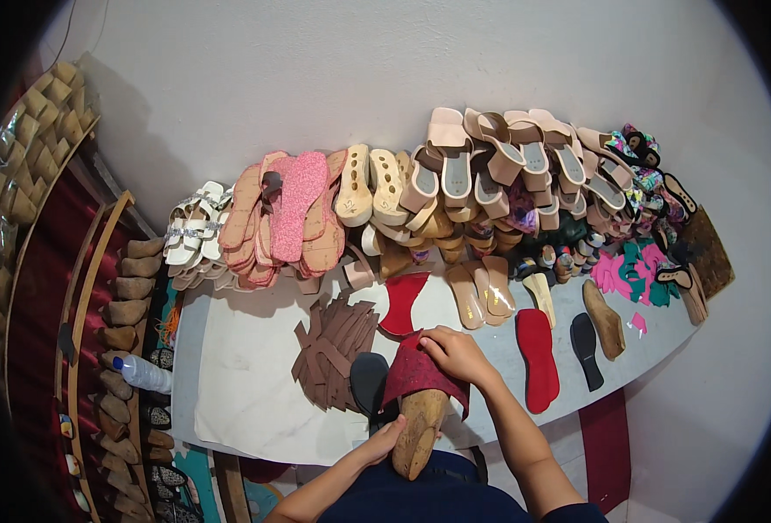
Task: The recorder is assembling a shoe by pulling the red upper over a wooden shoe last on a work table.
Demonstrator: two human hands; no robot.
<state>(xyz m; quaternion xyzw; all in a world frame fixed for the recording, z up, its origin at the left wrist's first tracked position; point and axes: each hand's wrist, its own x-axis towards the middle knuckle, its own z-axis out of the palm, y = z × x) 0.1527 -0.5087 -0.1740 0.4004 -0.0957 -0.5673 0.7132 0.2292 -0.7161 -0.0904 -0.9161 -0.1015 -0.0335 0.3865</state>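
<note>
In front of me, a wooden shoe last [418, 434] tilts with one end toward my body. My left hand [383, 442] is closed round its side, low on the near part. A dark red piece of shoe upper [422, 381] lies wrapped over the far part of the last. At its far edge my right hand [455, 353] is closed, thumb pressing on the red material. A black sole [368, 382] lies just left of the last, partly covered. Beyond the hands is a bright red cut piece [404, 302], next to a pile of brown strips [337, 349].
Finished heeled sandals [525, 148], pink soles [302, 205] and white sandals [198, 218] are stacked along the wall. Right of my arm lie red insoles [538, 362], a black sole [587, 349] and another last [603, 320]. A bottle [146, 375] and racked lasts stand left.
</note>
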